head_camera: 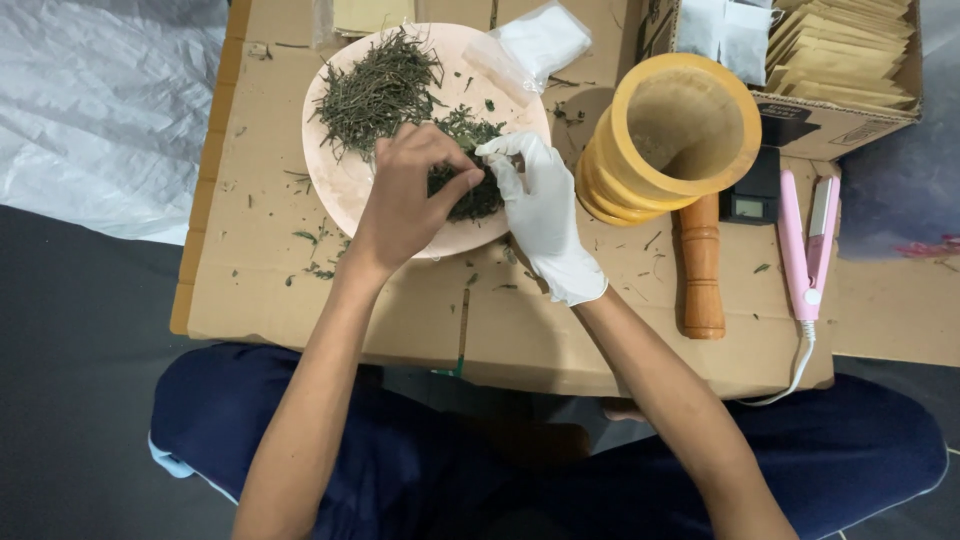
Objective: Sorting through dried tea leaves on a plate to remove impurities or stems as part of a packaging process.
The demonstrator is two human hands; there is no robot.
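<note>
Both hands, bare left hand and gloved right hand, pinch dark herb clump; beyond them an unsorted stem pile remains on the pink plate

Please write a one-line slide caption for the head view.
Bare left hand and gloved right hand pinch dried herbs on a pink plate beside a wooden mortar.

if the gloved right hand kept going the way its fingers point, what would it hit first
The right hand points up and left across the pink plate; it would first meet the dark leaf pile it already touches, then likely the left hand.
</note>
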